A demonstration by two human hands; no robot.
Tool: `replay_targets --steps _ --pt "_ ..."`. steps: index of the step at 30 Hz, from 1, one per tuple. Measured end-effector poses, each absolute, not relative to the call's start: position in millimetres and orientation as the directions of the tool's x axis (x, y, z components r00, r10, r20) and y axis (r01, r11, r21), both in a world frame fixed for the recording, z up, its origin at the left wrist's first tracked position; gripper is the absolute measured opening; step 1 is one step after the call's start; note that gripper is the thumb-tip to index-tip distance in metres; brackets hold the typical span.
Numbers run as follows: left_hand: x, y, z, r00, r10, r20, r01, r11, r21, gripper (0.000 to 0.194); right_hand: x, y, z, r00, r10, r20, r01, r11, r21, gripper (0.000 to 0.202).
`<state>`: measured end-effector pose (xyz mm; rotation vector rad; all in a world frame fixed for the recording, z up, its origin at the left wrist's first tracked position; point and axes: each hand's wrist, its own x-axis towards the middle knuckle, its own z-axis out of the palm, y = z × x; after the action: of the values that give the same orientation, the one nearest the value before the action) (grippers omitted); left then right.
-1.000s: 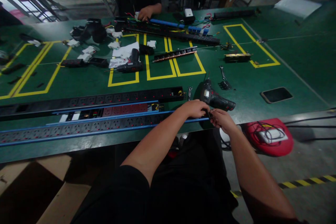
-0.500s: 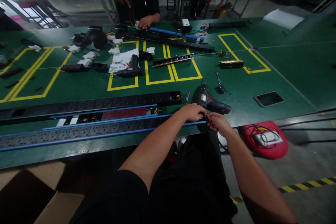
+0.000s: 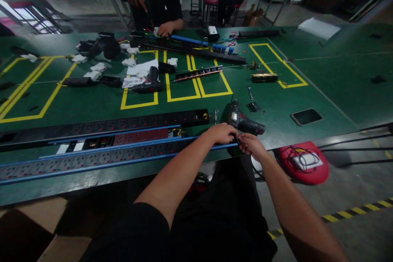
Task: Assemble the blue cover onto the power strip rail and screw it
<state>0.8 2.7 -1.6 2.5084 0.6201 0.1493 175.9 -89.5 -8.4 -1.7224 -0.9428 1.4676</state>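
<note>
My left hand (image 3: 225, 133) rests with bent fingers on the right end of the front socket strip (image 3: 153, 148), which has blue edges. My right hand (image 3: 250, 145) is pinched at the same strip end, close to the left fingertips; what small part it grips is too small to name. Just beyond the hands lies a black cordless drill (image 3: 245, 123), and a small wrench (image 3: 216, 116) is to its left. A second black socket strip (image 3: 138, 122) lies behind the first, with a dark red socket section (image 3: 141, 136) between them.
Across the green table (image 3: 331, 73), a person's hand (image 3: 166, 29) works at wires. A phone (image 3: 306, 117) lies right of the drill, another drill (image 3: 150, 82) farther left. A red stool (image 3: 316, 174) holding a cable stands at the table's front edge.
The whole view has shifted slightly, so the table's things appear a little farther left. Both my hands remain at the strip's end with nearly the same grip.
</note>
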Motion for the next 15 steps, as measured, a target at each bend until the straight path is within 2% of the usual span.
replay_targets --steps 15 --pt "1.3 4.4 -3.1 0.888 0.459 -0.035 0.407 -0.749 0.522 0.029 175.6 -87.6 -7.6 0.146 0.834 -0.533 0.123 -0.550 -0.826 0.026"
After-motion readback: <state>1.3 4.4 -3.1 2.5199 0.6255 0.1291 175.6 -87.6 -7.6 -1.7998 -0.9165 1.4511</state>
